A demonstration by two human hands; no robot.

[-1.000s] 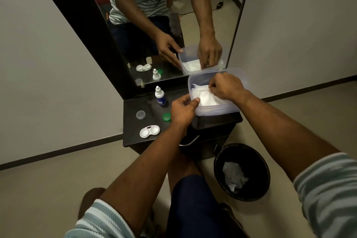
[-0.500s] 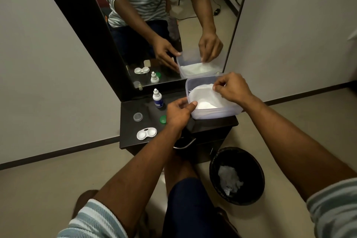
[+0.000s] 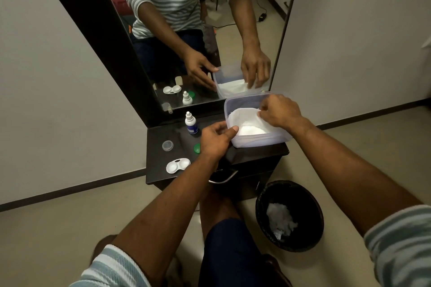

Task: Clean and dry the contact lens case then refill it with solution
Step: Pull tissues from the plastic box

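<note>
Tissue point(image 3: 245, 121) lies white and folded inside a clear plastic container point(image 3: 261, 140) that stands at the right end of a dark table point(image 3: 168, 177), directly below a tall mirror point(image 3: 186, 30). The right hand point(image 3: 278, 112) reaches into the container from the right, fingers curled, and pinches the upper edge of the tissue. The left hand point(image 3: 215, 141) grips the container's near left rim, thumb laid along the top of the rim and fingers curled against the outer wall. The contact lens case point(image 3: 178, 165), white with two round wells, lies open and uncapped near the front left of the table, well apart from both hands. A green cap point(image 3: 197, 148) lies just beside the left hand, partly hidden behind it. A clear cap point(image 3: 167, 145) lies farther left, near the case. The solution bottle point(image 3: 191, 123), white with a blue label and a dropper tip, stands upright near the mirror, between the clear cap and the container. On the floor to the right of the table, a black bin point(image 3: 289, 215) holds crumpled white paper point(image 3: 281, 220).
</note>
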